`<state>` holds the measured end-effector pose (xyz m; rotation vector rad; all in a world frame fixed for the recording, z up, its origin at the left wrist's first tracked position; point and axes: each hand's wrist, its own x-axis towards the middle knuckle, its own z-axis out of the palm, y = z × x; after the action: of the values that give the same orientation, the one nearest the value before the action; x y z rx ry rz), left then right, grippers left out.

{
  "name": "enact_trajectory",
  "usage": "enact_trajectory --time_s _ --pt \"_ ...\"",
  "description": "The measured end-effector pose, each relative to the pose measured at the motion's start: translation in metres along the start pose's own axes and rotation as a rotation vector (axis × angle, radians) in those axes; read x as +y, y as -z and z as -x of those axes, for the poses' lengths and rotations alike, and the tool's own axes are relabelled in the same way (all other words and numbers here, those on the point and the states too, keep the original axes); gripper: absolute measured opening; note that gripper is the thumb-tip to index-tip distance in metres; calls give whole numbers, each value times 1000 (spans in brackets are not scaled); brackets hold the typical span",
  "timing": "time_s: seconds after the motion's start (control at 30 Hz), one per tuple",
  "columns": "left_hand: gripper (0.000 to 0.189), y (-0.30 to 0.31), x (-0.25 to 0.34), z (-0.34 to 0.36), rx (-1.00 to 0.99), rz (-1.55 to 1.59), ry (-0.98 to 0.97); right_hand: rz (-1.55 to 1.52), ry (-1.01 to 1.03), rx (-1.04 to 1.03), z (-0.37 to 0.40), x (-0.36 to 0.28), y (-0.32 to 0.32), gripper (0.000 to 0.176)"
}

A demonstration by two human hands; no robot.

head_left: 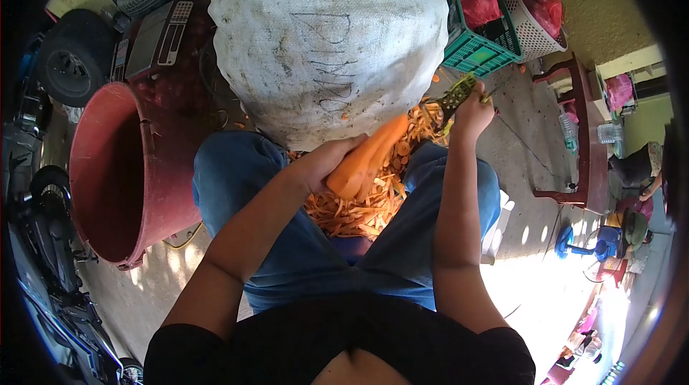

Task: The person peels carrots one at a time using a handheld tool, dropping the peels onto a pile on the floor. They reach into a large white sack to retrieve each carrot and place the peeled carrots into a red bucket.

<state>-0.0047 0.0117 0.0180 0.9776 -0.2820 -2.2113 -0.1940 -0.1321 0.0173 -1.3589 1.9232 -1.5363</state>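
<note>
In the head view, my left hand (324, 160) is wrapped round a large peeled carrot (369, 159), which slants up to the right between my knees. My right hand (474, 111) is closed on a flat tool (453, 98) with a dark, green-and-yellow speckled surface; its exact kind is hard to make out. Below the carrot lies a heap of orange carrot peelings and slices (359, 211) between my legs. The tool is apart from the carrot, up and to its right.
A big full white sack (326, 48) stands right in front of my knees. To the left is a red plastic barrel (143, 162), with a wheel (68, 69) beyond. A green crate (482, 53) and white basket (531, 30) stand at the back right, near a reddish-brown wooden frame (592, 148).
</note>
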Motion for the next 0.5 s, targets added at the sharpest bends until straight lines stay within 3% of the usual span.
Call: enact_trajectory --time_s 0.1,0.13,0.17,0.2,0.23,0.3,0.4,0.5 --pt "35 -1 3 -8 164 105 -49 -270 -42 -186 34 -19 -2 27" --pt "35 -2 2 -10 169 106 -49 -265 -96 -380 51 -28 2 25" --pt "34 -4 0 -12 154 170 -121 -278 14 -386 69 -30 -4 25" --pt "34 -4 -1 -13 137 232 -193 -255 -55 -570 81 -35 -2 24" --pt "34 1 -3 -16 139 230 -191 -148 106 -593 92 -42 -1 24" --pt "32 10 -6 -20 37 320 -195 -93 215 -607 108 -49 -3 23" --pt "34 3 -8 -18 137 210 -159 12 254 -558 101 -44 -6 26" --pt "37 -1 -7 -7 10 -8 -25 91 129 -304 58 -21 -15 27"
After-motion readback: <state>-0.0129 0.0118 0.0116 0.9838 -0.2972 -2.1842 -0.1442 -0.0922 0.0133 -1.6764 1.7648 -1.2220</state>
